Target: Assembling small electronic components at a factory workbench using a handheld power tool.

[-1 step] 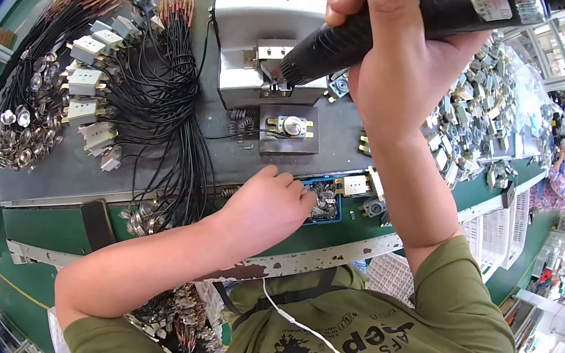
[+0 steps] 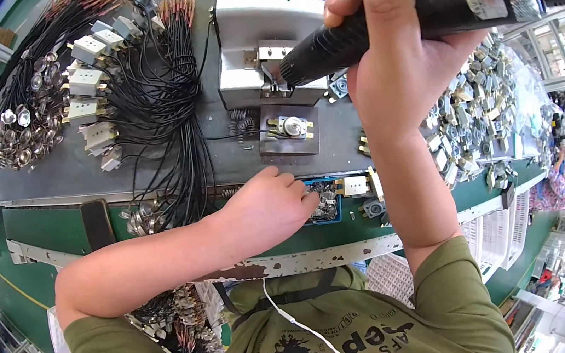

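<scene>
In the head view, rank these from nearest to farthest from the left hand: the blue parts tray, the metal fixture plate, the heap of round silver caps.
1. Blue parts tray, at the fingers.
2. Metal fixture plate, just beyond.
3. Heap of round silver caps, far left.

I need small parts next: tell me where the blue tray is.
In the head view the blue tray sits at the bench's near edge, just right of centre, under the left hand's fingertips and below the small grey fixture plate.
</scene>
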Action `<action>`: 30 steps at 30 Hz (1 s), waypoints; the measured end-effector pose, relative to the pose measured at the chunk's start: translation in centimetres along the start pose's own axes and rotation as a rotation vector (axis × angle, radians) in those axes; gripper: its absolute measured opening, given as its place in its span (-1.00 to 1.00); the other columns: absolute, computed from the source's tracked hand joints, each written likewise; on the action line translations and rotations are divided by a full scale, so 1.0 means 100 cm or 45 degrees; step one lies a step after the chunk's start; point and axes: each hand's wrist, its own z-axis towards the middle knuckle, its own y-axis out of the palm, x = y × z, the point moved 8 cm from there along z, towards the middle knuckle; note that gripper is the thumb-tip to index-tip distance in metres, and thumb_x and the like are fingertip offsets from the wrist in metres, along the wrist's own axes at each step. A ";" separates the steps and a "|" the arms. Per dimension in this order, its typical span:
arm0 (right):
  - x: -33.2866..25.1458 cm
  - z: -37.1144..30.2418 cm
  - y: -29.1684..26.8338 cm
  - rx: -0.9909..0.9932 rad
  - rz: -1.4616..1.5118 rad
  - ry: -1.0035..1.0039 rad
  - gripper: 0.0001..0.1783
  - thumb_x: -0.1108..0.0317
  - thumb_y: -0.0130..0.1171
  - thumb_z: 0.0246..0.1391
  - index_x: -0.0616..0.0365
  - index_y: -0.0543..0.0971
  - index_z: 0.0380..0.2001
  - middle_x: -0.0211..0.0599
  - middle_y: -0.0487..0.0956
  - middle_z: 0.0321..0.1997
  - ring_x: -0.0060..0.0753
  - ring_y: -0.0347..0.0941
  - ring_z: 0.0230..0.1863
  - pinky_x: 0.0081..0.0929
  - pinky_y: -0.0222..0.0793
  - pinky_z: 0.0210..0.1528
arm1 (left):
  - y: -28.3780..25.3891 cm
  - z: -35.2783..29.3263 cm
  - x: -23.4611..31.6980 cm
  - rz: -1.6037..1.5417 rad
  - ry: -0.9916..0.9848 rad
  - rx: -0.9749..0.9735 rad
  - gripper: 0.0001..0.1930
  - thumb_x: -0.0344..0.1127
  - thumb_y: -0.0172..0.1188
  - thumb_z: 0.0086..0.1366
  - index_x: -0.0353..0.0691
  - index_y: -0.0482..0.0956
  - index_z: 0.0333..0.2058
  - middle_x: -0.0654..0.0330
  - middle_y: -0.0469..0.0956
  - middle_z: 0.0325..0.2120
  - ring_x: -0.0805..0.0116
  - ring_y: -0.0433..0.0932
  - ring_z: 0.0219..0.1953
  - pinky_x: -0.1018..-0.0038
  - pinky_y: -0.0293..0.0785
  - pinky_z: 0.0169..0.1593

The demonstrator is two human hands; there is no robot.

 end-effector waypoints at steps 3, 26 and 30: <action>0.000 -0.007 0.009 0.007 -0.037 0.268 -0.72 0.57 0.33 0.18 0.28 0.49 -0.08 -0.24 0.64 -0.29 -0.51 0.56 -0.51 -0.56 0.50 -0.46 | -0.007 0.000 -0.001 -0.184 0.004 0.061 -0.86 -0.32 0.22 0.08 -0.17 0.55 -0.35 0.29 0.49 -0.46 0.33 0.53 -0.28 0.40 0.41 -0.20; -0.006 -0.009 0.027 0.073 -0.127 0.201 -0.59 0.59 0.34 0.16 0.27 0.40 0.02 -0.26 0.64 -0.31 -0.53 0.57 -0.49 -0.57 0.54 -0.46 | -0.012 0.000 -0.007 -0.280 0.016 0.065 -0.88 -0.35 0.22 0.08 -0.19 0.54 -0.37 0.24 0.52 -0.43 0.30 0.54 -0.27 0.38 0.45 -0.18; 0.025 0.021 0.035 -0.253 0.383 -0.002 -0.49 0.60 0.37 0.13 0.23 0.33 0.06 -0.26 0.64 -0.27 -0.56 0.57 -0.44 -0.59 0.52 -0.46 | -0.025 0.002 -0.011 -0.319 0.021 0.044 -0.87 -0.37 0.21 0.10 -0.19 0.57 -0.34 0.22 0.57 -0.39 0.27 0.58 -0.24 0.34 0.48 -0.14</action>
